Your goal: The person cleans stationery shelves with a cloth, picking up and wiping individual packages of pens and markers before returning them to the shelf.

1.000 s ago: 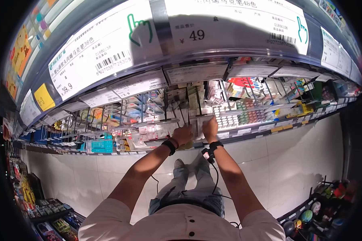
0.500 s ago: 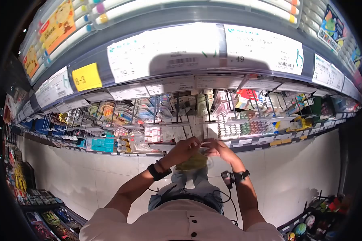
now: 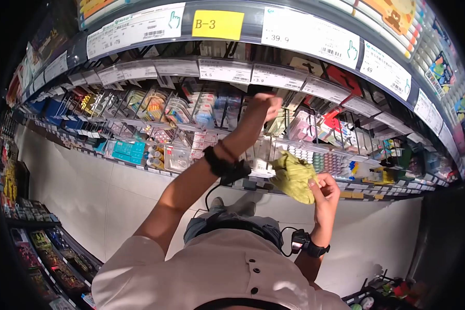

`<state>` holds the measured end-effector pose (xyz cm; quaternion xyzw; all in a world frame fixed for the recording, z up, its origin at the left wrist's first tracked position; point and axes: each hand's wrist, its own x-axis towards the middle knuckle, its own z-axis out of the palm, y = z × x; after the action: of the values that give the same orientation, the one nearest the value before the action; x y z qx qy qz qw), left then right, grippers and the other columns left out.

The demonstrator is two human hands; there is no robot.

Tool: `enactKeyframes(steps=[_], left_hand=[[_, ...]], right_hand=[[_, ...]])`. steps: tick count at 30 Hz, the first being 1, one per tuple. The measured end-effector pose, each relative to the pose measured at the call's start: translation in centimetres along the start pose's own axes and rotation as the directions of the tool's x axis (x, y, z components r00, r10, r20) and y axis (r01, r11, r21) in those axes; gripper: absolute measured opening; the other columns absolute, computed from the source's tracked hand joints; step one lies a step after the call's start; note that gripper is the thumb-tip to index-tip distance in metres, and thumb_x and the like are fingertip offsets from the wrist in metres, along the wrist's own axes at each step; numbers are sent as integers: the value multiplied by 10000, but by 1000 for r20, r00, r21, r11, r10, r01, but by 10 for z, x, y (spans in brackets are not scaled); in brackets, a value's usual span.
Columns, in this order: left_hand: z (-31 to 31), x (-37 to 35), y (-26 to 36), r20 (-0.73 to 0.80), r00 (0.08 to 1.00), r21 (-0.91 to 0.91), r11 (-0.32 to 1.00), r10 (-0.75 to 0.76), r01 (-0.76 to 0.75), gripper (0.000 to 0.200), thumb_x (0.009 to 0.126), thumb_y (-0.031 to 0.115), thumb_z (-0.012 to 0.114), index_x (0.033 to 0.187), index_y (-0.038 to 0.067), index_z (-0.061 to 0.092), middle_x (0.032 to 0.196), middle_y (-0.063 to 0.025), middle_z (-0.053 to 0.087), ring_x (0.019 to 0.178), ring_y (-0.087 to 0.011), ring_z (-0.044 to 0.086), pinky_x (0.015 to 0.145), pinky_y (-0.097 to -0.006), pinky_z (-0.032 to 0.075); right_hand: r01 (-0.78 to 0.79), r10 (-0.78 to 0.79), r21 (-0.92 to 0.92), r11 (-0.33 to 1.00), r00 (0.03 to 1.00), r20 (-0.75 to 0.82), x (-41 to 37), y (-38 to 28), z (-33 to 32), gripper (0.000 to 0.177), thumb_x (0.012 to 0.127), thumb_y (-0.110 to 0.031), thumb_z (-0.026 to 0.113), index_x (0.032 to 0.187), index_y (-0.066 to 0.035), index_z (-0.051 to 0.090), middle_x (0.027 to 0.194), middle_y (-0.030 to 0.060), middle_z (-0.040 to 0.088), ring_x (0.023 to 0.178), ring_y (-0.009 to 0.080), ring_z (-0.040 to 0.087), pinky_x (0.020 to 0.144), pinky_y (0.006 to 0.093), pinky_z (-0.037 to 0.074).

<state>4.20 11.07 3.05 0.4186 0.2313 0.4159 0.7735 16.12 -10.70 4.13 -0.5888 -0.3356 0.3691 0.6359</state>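
My left hand (image 3: 263,106) is raised to the peg hooks under the upper price strip. Its fingers are curled on a small hanging pack (image 3: 280,120), though the grip itself is hard to make out. A black band sits on that wrist. My right hand (image 3: 323,190) is lower and to the right, in front of the shelf edge, closed on a crumpled yellow-green cloth (image 3: 293,176). A dark watch-like device with a cable is strapped to the right wrist.
Rows of peg hooks (image 3: 181,111) carry small stationery packs along the whole shelf. Price labels and a yellow tag B-3 (image 3: 218,24) run above. Teal boxes (image 3: 126,151) lie at the lower left. The floor is white tile (image 3: 88,191), and a low rack of goods (image 3: 46,258) stands behind me.
My left hand has risen from the lower packs to the upper hooks. My right hand has dropped away from the shelf with the yellow-green cloth. The view has swung to the left.
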Motion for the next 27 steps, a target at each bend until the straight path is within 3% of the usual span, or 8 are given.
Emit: enactKeyframes(steps=[5,11,18,19,23,24,25,27], left_hand=[[5,97,-16,-230,921,160,946,314,-283,339,917,262,437,1129,-1,460,1149,-111,502,1048,-218,483,919,-334,363],[-25,137,-18,-205,790,529,744,578,-407,325,913,255,442,1113,1,469,1129,-113,507,1030,-222,488,904,-337,369],[-49,160,-10,-74,732,710,551,677,-438,308,908,246,447,1094,3,478,1105,-115,513,1009,-228,494,886,-341,377],[-58,161,-6,-43,721,740,507,691,-442,306,907,245,448,1091,3,480,1102,-116,513,1007,-228,495,883,-342,378],[-78,186,8,142,708,817,322,692,-479,297,904,240,451,1080,4,486,1088,-117,517,995,-231,498,873,-344,382],[-77,194,11,201,709,826,273,676,-494,295,904,239,452,1078,4,487,1085,-117,518,992,-232,499,871,-344,384],[-75,203,13,258,710,827,230,655,-513,292,903,238,452,1075,4,488,1081,-118,518,989,-233,499,868,-345,385],[-71,219,11,351,716,820,171,604,-546,288,901,235,454,1070,5,491,1075,-118,520,983,-234,501,863,-346,387]], right_hand=[[78,-84,-42,996,986,-146,-30,-2,-45,119,788,-62,595,748,-40,485,690,-37,441,640,38,380,608,173,305],[171,-196,-104,980,925,-326,-85,-15,-102,120,836,-120,527,793,-25,468,801,54,545,710,95,503,663,215,410],[203,-174,-24,979,763,-622,-151,-11,-128,115,841,-125,537,850,-22,487,861,81,555,779,141,536,703,272,445],[211,-157,-16,977,670,-725,-160,-7,-130,110,845,-128,528,876,-27,494,883,80,554,808,148,532,728,285,439],[170,-139,-36,985,645,-752,-201,1,-154,152,862,-147,500,940,-17,503,965,79,541,909,152,517,823,282,396],[177,-172,-91,980,517,-838,-207,2,-149,170,864,-148,498,964,-11,505,992,73,529,932,147,511,833,279,392],[162,-148,-56,985,637,-756,-233,14,-174,292,878,-162,482,1111,13,498,1086,89,517,1025,172,500,891,298,382],[126,-155,-104,987,512,-845,-286,47,-200,320,897,-156,457,1158,26,480,1191,87,456,1096,173,451,934,323,357]])
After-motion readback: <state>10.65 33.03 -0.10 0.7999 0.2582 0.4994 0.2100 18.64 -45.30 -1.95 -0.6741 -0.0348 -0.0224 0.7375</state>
